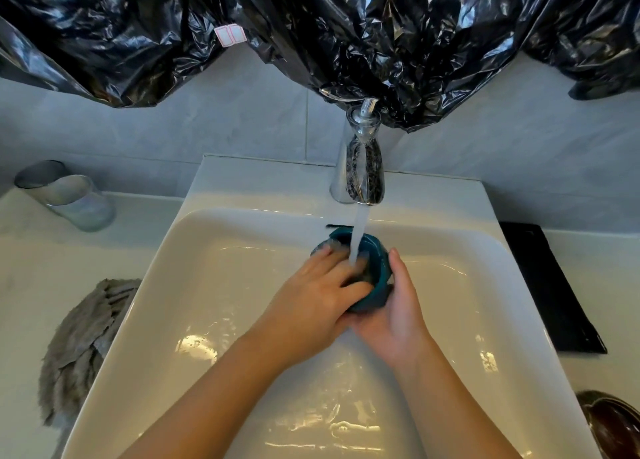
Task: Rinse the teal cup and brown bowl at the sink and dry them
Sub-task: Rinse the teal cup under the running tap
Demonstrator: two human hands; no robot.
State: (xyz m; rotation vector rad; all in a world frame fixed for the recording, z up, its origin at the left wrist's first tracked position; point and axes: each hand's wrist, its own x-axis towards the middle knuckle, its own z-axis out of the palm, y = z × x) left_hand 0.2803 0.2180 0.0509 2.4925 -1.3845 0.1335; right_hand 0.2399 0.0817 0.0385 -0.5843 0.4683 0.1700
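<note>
The teal cup (375, 268) is held over the white sink (214, 285) with water from the chrome tap (363, 167) running into its mouth. My right hand (391, 316) grips the cup from below and the right, thumb up along its side. My left hand (311, 296) reaches into the cup, its fingers inside the rim under the stream. The brown bowl (613, 424) sits on the counter at the bottom right, partly cut off by the frame edge.
A grey towel (79, 347) lies on the counter left of the sink. A clear glass tumbler (65, 195) stands at the back left. A black mat (550, 289) lies right of the sink. Black plastic sheeting (311, 25) hangs over the wall above.
</note>
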